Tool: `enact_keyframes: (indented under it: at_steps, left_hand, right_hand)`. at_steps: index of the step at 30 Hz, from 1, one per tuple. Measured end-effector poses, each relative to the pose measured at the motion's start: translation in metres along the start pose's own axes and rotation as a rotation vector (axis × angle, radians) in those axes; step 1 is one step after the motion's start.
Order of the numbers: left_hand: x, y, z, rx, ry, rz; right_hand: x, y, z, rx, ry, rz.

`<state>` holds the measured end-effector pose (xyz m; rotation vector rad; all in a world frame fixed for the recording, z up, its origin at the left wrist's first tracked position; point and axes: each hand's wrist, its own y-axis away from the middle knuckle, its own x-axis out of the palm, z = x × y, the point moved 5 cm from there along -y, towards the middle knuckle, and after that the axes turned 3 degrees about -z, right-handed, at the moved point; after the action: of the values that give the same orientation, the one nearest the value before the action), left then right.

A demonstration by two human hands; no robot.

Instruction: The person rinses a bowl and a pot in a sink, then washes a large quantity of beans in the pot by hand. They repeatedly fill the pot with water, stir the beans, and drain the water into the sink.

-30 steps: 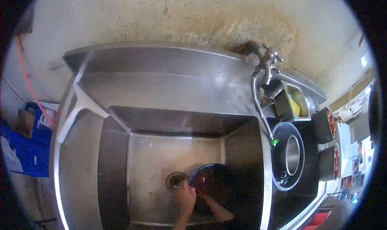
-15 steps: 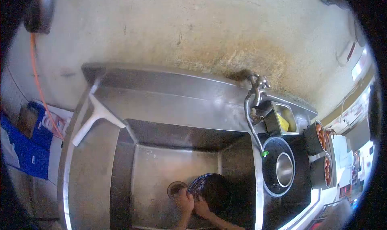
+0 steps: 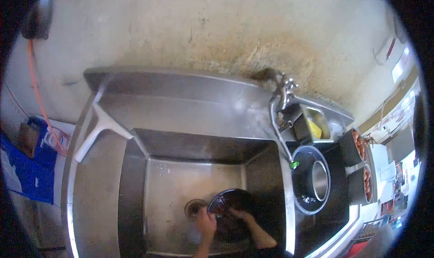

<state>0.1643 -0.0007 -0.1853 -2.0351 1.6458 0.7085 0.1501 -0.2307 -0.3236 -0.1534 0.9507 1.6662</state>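
A dark round bowl with a shiny rim sits in the right part of the sink basin. My left hand is closed on the bowl's left rim, beside the round drain. Inside the bowl, my right hand reaches leftward with its fingers stretched out. Its fingertips are dim against the dark interior, and I cannot make out anything held in them. Glints show near the bowl's left rim; what lies within is too dark to tell.
A white squeegee lies on the left ledge. At right, a faucet hose hangs over a clear-rimmed tub holding a metal bowl. Beyond are a metal container with a yellow sponge and two pots of reddish items.
My right hand has moved right and away from my left, deeper over the bowl. The drain shows more fully. The view has shifted slightly, and the metal bowl in the tub appears tilted.
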Motion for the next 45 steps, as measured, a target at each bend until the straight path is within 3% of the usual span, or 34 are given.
enact_keyframes:
  at_steps: [3,5,12,14,18,22,26,29,31,33,35,36,38,42,43,45]
  left_hand:
    - [0.009,0.002,0.010,0.080,0.114,-0.101]
    - [0.002,-0.001,0.002,0.022,0.089,-0.027]
    - [-0.008,-0.002,-0.013,-0.104,0.000,0.146]
    - [0.003,0.003,0.003,-0.060,-0.020,0.109]
    - [-0.013,0.000,-0.022,-0.051,-0.028,0.071]
    - [-0.002,0.001,-0.008,-0.190,-0.171,0.127]
    - [0.002,0.001,-0.001,-0.117,-0.038,0.157]
    - [0.009,-0.001,0.012,-0.033,-0.024,0.158]
    - [0.005,0.003,0.002,0.029,0.007,0.129]
    - [-0.005,0.001,-0.012,-0.189,0.020,0.252]
    - [-0.003,0.003,-0.010,-0.111,0.037,0.212]
    - [-0.001,0.003,-0.010,-0.028,0.065,0.166]
    - [0.009,0.007,0.000,-0.029,0.020,0.135]
    - [-0.001,0.006,-0.009,-0.026,-0.090,0.034]
    - [-0.001,0.006,-0.010,-0.023,-0.077,0.029]
    - [0.004,0.007,-0.001,-0.181,-0.073,0.087]
  right_hand:
    - [0.039,0.022,-0.007,0.150,0.044,0.105]
    - [0.068,0.031,-0.014,0.245,0.176,0.111]
    - [0.113,0.004,0.029,0.204,0.393,0.016]
    - [0.113,-0.010,0.032,0.205,0.435,-0.021]
    - [0.096,-0.019,0.036,0.189,0.496,-0.070]
    - [0.097,0.011,0.018,0.046,0.513,-0.085]
    - [0.154,0.009,-0.025,-0.433,0.462,-0.148]
    - [0.082,0.021,0.107,-0.468,0.825,-0.417]
    - [0.049,-0.011,0.121,-0.145,0.724,-0.177]
    - [0.027,-0.045,0.100,0.214,0.522,0.006]
    - [0.006,-0.045,0.096,0.206,0.831,-0.016]
    - [-0.010,-0.033,0.105,0.207,0.830,-0.015]
    - [-0.050,0.006,0.130,0.360,0.444,-0.037]
    - [-0.020,0.022,0.052,0.341,0.072,-0.160]
    - [-0.006,0.027,0.033,0.330,-0.019,-0.131]
    - [0.039,0.031,-0.015,0.291,-0.230,0.174]
